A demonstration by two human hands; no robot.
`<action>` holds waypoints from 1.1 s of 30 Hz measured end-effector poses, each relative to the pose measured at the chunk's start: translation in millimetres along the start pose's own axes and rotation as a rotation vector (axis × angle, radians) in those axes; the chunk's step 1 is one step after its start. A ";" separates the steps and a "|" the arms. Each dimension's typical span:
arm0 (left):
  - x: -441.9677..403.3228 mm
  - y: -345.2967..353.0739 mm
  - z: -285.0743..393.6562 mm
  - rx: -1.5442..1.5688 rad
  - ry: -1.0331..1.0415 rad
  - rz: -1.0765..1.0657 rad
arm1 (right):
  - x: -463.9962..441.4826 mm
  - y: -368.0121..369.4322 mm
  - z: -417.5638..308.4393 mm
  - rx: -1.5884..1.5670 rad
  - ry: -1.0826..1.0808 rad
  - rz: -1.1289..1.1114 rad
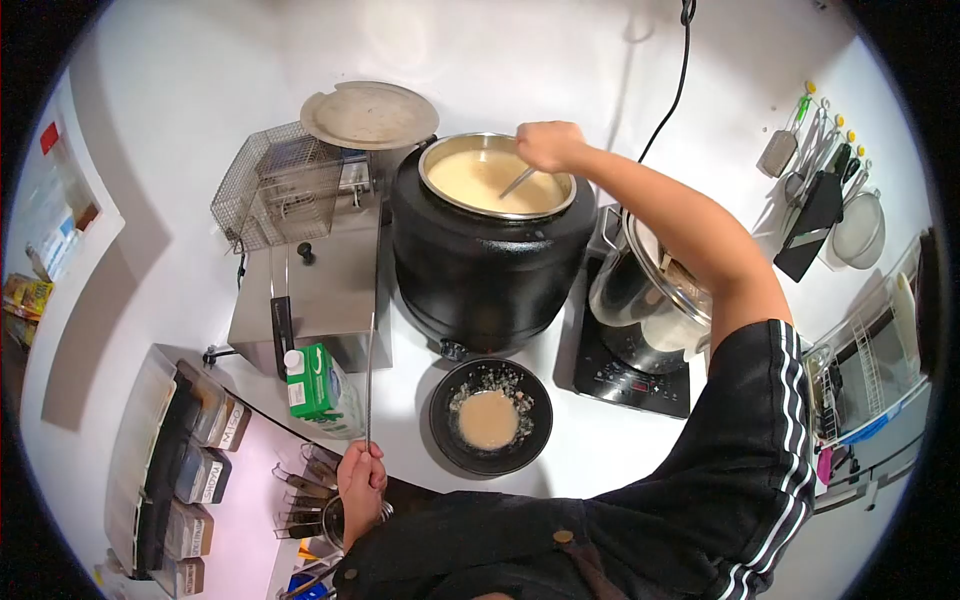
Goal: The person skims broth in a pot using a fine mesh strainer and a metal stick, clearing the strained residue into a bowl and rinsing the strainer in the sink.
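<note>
Soup kettle (pixel 485 275) black; tub (pixel 215 415) labelled "MISO"; carton (pixel 320 382) lettering illegible.

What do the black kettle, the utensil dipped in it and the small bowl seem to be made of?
Black kettle: perhaps painted or enamelled metal, glossy with soft highlights; plastic is possible.
Utensil: likely stainless steel, from its smooth grey shaft.
Small bowl: dark, slight sheen; plastic or ceramic, can't tell.

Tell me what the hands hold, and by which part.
The right hand grips a metal utensil by its upper end, over the creamy liquid. The left hand grips a long metal tool by its thin shaft; its kind is unclear.
</note>
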State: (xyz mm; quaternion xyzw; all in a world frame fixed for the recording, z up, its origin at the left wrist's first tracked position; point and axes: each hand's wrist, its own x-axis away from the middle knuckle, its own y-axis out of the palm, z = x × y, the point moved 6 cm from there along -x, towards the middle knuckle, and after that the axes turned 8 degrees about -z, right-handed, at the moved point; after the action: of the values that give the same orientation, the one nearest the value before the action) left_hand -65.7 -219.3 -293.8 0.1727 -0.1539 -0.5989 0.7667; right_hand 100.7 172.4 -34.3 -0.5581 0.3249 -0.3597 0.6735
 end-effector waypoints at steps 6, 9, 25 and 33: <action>-3.1 5.0 -0.7 0.075 -0.042 -0.032 | 0.5 11.7 67.2 -0.064 0.063 0.028; -5.1 7.9 -5.0 0.098 -0.072 -0.036 | 2.4 23.1 92.2 -0.136 0.040 0.015; -6.0 15.5 -7.7 0.061 -0.095 -0.072 | 25.3 50.4 122.6 -0.832 0.257 -0.115; -2.8 12.3 -7.7 0.054 -0.101 -0.052 | 29.8 46.9 120.5 -0.825 0.240 -0.105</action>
State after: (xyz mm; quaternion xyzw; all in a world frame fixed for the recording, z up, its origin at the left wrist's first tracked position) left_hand -52.4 -213.3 -295.2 0.1669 -0.2038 -0.6223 0.7371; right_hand 223.3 215.1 -61.6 -0.7507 0.4885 -0.2958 0.3322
